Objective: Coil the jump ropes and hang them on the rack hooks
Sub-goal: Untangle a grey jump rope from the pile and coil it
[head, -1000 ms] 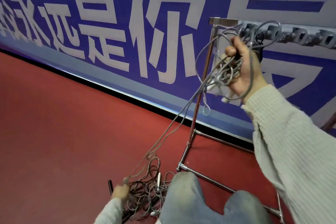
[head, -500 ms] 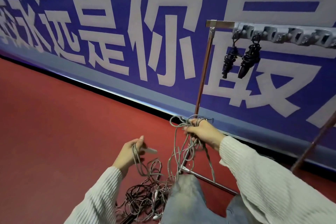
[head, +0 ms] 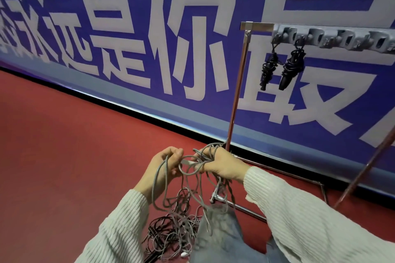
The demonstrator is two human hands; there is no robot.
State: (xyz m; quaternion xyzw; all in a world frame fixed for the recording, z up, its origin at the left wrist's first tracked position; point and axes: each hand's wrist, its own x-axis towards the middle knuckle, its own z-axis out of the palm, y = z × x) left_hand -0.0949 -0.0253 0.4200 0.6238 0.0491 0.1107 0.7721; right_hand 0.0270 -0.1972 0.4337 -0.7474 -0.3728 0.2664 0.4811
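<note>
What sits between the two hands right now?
In the head view, strands of the grey jump rope span the short gap between the left hand and the right hand, along with a pale handle; nothing else.

The long blue banner (head: pixel 132 96) along the wall carries big white Chinese characters. From the left, "永远是你" can be read. The characters further right are cut by the frame edge and partly hidden; one looks like "最". No other text is readable.
</note>
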